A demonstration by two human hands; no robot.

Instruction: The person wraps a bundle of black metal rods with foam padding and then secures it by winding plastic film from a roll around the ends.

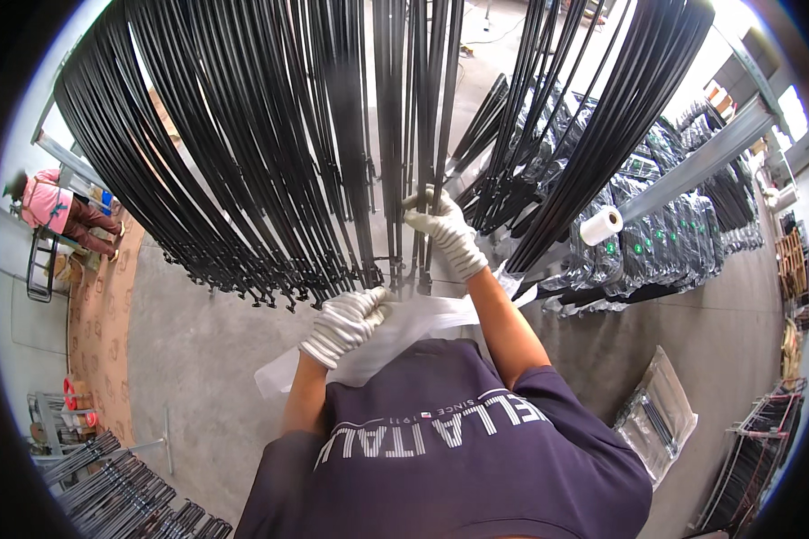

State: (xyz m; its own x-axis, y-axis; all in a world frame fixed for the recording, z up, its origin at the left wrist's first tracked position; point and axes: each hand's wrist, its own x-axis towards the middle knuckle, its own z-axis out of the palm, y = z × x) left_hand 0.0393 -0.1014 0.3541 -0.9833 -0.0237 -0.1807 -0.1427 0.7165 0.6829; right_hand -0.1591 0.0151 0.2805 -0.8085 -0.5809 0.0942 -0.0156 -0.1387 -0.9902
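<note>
Long thin black rods [243,135] hang in dense rows before me, with small fittings at their lower ends. My right hand [448,232], in a white striped glove, is raised among them, its fingers wrapped round a black rod [430,135]. Lower and to the left, my left hand [343,325], gloved the same way, is closed on a translucent plastic sleeve [413,316]. The sleeve spreads across in front of my shirt and passes below my right forearm. How its mouth sits against the rod ends is hard to make out.
Plastic-wrapped black bundles [638,242] are stacked at right, beside a white roll [600,226] on a metal bar [701,166]. A bagged bundle [658,418] lies on the floor. Black parts [126,494] fill the lower left. Another person [54,207] is at far left.
</note>
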